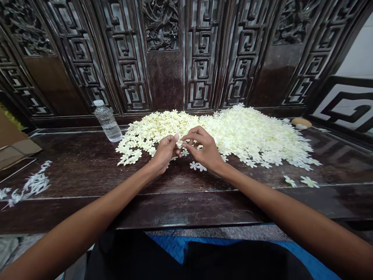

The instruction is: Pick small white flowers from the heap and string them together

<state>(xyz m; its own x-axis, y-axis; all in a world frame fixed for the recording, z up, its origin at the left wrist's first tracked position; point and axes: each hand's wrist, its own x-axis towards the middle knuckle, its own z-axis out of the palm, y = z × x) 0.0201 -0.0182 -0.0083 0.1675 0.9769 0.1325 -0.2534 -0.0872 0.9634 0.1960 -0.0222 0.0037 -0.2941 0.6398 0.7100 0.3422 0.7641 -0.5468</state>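
Note:
A large heap of small cream-white jasmine-like flowers [250,132] covers the middle of a dark polished wooden table [87,175]. My left hand [164,152] and my right hand [202,149] meet just in front of the heap, with fingertips pinched together on a small white flower [179,144]. Part of that flower is hidden by my fingers. Both hands hover at the heap's near edge. A few loose blossoms [197,166] lie on the wood just beyond my right hand's fingers.
A clear plastic water bottle [107,121] stands left of the heap, and a tan round object [301,123] lies to its right. White flower strands [33,184] lie at the left, near cardboard [14,142]. A carved wooden screen [166,58] rises behind the table.

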